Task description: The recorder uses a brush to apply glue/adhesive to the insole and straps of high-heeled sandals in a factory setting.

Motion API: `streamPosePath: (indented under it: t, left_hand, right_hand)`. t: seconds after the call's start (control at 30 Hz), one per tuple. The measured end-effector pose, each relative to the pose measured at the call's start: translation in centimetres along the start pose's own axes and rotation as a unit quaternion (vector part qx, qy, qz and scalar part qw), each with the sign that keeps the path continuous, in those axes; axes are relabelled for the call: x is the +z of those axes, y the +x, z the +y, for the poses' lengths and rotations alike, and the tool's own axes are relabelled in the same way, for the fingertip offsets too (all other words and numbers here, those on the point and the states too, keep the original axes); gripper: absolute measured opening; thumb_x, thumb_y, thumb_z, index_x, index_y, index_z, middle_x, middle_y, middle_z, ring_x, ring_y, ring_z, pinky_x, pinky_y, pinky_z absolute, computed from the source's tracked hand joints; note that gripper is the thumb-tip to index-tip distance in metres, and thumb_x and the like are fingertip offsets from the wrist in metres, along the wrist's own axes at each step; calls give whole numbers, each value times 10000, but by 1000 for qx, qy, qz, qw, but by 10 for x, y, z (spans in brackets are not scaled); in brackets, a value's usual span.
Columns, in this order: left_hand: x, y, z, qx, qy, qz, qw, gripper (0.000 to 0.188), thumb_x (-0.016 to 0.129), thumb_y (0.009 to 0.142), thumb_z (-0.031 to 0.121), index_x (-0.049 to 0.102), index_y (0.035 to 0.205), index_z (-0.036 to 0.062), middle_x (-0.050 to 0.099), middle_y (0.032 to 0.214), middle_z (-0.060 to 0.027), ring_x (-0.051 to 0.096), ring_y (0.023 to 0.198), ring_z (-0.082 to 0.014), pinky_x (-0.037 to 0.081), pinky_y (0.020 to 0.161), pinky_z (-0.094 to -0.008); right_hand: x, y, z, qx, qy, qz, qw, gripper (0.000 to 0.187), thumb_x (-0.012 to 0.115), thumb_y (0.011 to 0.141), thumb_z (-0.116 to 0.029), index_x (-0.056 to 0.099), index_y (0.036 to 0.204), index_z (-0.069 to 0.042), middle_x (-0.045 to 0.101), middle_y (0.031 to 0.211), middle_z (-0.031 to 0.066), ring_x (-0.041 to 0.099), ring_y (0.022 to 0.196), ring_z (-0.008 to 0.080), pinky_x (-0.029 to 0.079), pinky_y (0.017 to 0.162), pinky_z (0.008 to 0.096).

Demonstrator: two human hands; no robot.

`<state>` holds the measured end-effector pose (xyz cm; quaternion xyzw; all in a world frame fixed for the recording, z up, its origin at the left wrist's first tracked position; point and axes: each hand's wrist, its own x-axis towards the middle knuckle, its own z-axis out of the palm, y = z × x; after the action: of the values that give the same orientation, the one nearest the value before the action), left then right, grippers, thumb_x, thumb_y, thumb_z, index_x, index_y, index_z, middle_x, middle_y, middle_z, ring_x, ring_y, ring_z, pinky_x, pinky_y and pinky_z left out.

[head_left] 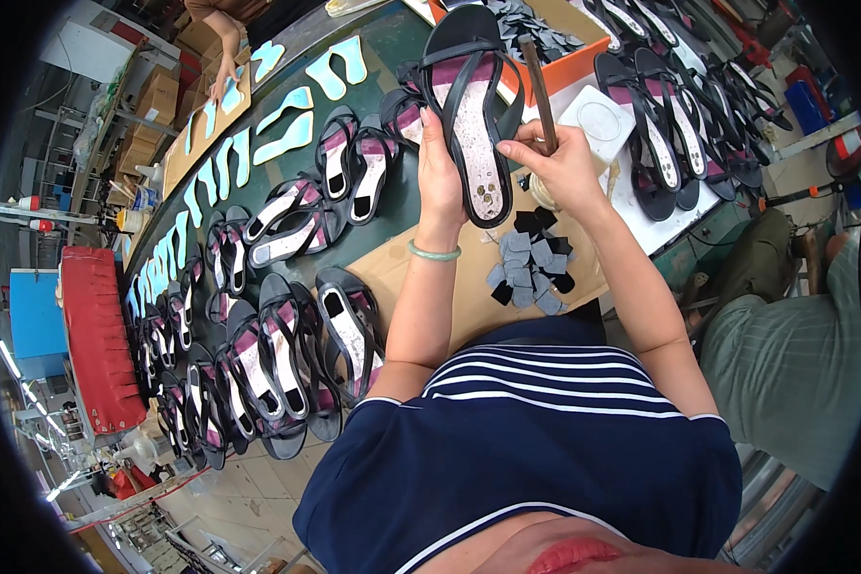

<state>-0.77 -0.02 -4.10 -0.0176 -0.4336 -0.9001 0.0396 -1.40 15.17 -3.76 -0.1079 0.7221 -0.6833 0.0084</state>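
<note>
My left hand (440, 182) is closed around the edge of a black sandal (467, 143), which it holds up with the sole's inner face toward me. This sandal has crossed black straps, a white, speckled footbed with purple at the toe end, and dark spots at the heel. Close to its right edge, my right hand (566, 170) is closed on a brown stick (540, 91) that points upward; its lower end is hidden by the hand. Below both hands, a pile of small grey and black patches (531, 263) lies on a brown cardboard sheet (450, 287).
Many similar sandals (282, 344) stand in rows at the left, and more sandals (665, 134) at the right. Pale blue-edged sole pieces (287, 136) line the green table's far side. Behind my hands is an orange box (584, 48) of grey patches. Another person's hand (226, 78) reaches in.
</note>
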Motion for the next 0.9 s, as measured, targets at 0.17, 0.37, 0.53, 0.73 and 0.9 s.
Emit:
streamPosePath:
  t: [0.17,0.37,0.53,0.73,0.9]
  left_hand:
    - [-3,1,-2,-2,-10,-8,1000,576,291,1015,490,570,1119,-4,655,929,-75,647,741,-124,548,634,-253]
    - [2,0,1,5,-30,-7,1000,591,281,1016,487,566,1127,-18,665,944,-107,667,761,-162,567,656,-279]
    - [0,2,1,0,-47,-5,999,625,257,1012,500,564,1120,-34,673,942,-155,688,756,-231,589,661,-323]
    - [-10,3,2,-21,-7,-56,998,680,231,1000,541,535,1167,-44,664,990,-178,677,850,-262,565,766,-363]
    - [-4,2,2,-26,-46,-34,998,661,235,1007,520,561,1109,-45,674,927,-166,688,739,-252,594,658,-347]
  right_hand:
    - [-1,0,2,17,-7,0,1000,149,750,797,-129,696,860,-6,447,546,-93,339,485,3,235,446,215]
    - [-1,-3,-1,4,-20,-11,1000,174,759,777,-124,701,896,-11,434,558,-99,299,493,2,218,456,217]
    - [1,-4,2,0,-3,-8,1000,185,757,773,-107,697,919,-9,438,560,-99,291,488,2,220,460,215]
    - [1,-6,2,-3,14,-23,1000,193,742,780,-69,685,954,-6,447,558,-96,292,482,-2,222,458,210]
    - [-1,-10,-4,13,14,-39,999,220,730,787,-46,675,997,-8,546,636,-69,295,484,-6,238,458,202]
